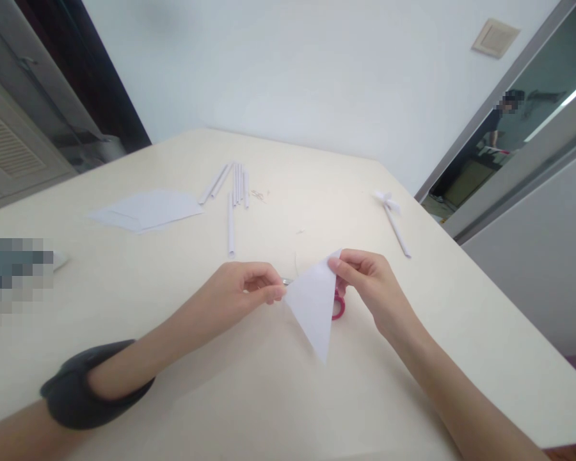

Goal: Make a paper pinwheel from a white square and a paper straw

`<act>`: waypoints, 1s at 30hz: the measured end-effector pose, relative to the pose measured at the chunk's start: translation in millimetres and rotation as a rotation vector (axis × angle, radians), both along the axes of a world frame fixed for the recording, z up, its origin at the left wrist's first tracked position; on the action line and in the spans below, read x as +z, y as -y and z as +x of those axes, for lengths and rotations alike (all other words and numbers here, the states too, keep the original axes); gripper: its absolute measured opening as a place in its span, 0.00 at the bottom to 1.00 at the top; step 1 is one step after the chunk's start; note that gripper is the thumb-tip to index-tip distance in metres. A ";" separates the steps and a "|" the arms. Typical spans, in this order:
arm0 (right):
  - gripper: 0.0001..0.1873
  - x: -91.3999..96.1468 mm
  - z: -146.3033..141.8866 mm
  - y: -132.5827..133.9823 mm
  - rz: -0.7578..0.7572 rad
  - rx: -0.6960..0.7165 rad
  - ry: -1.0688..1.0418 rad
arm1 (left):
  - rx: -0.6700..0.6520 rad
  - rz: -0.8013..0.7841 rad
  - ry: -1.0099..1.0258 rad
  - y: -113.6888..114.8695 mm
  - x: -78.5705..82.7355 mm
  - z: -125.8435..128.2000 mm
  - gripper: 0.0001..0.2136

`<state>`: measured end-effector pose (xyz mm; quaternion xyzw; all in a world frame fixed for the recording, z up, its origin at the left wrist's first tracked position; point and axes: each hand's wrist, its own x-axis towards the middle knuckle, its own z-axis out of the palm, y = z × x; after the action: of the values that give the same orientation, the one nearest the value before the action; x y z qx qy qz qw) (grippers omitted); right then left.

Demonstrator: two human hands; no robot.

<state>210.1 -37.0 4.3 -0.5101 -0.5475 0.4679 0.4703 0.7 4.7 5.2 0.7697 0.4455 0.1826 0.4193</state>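
A white paper triangle (313, 307) is held above the cream table (221, 397), its point hanging down. My left hand (242, 291) pinches the triangle's left corner with curled fingers. My right hand (367, 285) pinches its upper right corner between thumb and fingertips. Scissors with pink handles (338, 307) lie on the table just behind the paper, mostly hidden by it.
Several rolled white paper sticks (235, 186) lie farther back, one longer stick (231, 230) nearer. Flat white sheets (148, 210) rest at the left. A paper stick with a bow (392, 218) lies at the right. A doorway opens at the far right.
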 end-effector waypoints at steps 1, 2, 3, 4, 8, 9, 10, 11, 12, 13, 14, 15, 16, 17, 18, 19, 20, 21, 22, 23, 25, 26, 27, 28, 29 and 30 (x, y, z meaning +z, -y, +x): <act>0.16 0.4 -0.2 0.2 0.005 0.001 0.007 | -0.001 -0.003 -0.001 0.3 -0.1 -0.1 0.11; 0.16 0.4 -0.7 0.2 0.005 0.003 0.011 | -0.001 -0.004 -0.004 0.6 -0.5 -0.3 0.11; 0.15 0.2 -1.4 0.0 0.004 0.000 0.016 | -0.001 -0.004 -0.009 0.8 -1.3 -0.5 0.11; 0.15 -0.3 -2.3 -0.3 0.004 -0.007 0.021 | -0.003 -0.001 -0.014 0.9 -2.4 -0.8 0.11; 0.08 -3.0 -3.6 -1.9 0.024 -0.067 0.035 | 0.003 0.097 -0.020 -0.3 -9.7 -2.5 0.11; 0.07 -3.5 -2.9 -2.1 0.026 -0.076 0.036 | 0.004 0.120 -0.032 -0.8 -11.5 -3.1 0.11; 0.08 -3.8 -2.1 -2.0 0.028 -0.079 0.037 | 0.007 0.142 -0.040 -1.2 -12.9 -3.6 0.11; 0.09 -3.9 -1.2 -1.8 0.033 -0.075 0.038 | 0.007 0.153 -0.048 -1.5 -13.8 -4.0 0.11; 0.11 -3.7 -0.4 -1.5 0.042 -0.069 0.039 | 0.004 0.157 -0.050 -1.7 -14.2 -4.3 0.11; 0.13 -3.4 0.1 -1.1 0.054 -0.068 0.038 | 0.003 0.158 -0.045 -1.8 -13.8 -4.5 0.11; 0.14 -2.9 0.1 -0.7 0.063 -0.071 0.034 | 0.005 0.157 -0.036 -1.9 -12.8 -4.6 0.11; 0.16 -2.4 -0.3 -0.4 0.064 -0.072 0.027 | 0.013 0.156 -0.021 -2.0 -11.1 -4.5 0.11; 0.17 -2.1 -1.2 -0.1 0.055 -0.068 0.017 | 0.025 0.152 -0.007 -2.2 -8.9 -4.4 0.11; 0.17 -2.2 -2.5 0.0 0.034 -0.051 0.008 | 0.042 0.145 0.006 -2.4 -6.3 -4.2 0.11; 0.18 -2.6 -4.0 0.0 0.003 -0.017 0.003 | 0.063 0.137 0.019 -2.7 -3.5 -4.1 0.10; 0.18 -3.4 -5.6 0.0 -0.035 0.029 0.007 | 0.084 0.126 0.029 -3.2 -0.8 -4.0 0.10; 0.18 -4.6 -7.0 0.0 -0.071 0.073 0.020 | 0.104 0.115 0.040 -3.7 1.4 -4.0 0.10; 0.18 -6.1 -8.2 0.0 -0.104 0.104 0.043 | 0.119 0.102 0.052 -4.2 3.0 -4.2 0.10; 0.18 -7.7 -9.1 0.0 -0.127 0.118 0.068 | 0.126 0.087 0.067 -4.8 3.6 -4.6 0.10; 0.18 -9.0 -9.7 0.1 -0.136 0.117 0.093 | 0.130 0.073 0.089 -5.3 3.3 -5.2 0.10; 0.19 -10.6 -10.3 0.5 -0.112 0.086 0.134 | 0.122 0.039 0.133 -6.0 0.6 -6.6 0.10; 0.19 -10.7 -10.5 0.8 -0.088 0.067 0.147 | 0.119 0.028 0.157 -6.3 -1.3 -7.2 0.10; 0.19 -10.2 -10.8 1.1 -0.064 0.051 0.154 | 0.116 0.020 0.171 -6.4 -3.0 -7.7 0.10; 0.19 -9.4 -11.3 1.5 -0.046 0.038 0.152 | 0.123 0.023 0.187 -6.6 -4.3 -8.0 0.10; 0.19 -8.4 -11.9 1.8 -0.047 0.036 0.141 | 0.133 0.027 0.198 -6.7 -5.1 -8.2 0.09; 0.18 -7.4 -12.7 2.2 -0.072 0.054 0.123 | 0.146 0.030 0.205 -6.8 -5.4 -8.3 0.09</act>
<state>197.3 -39.1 -3.1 -0.5395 -0.5717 0.4676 0.4043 -7.6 11.5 -0.1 0.7186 0.4525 0.2970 0.4367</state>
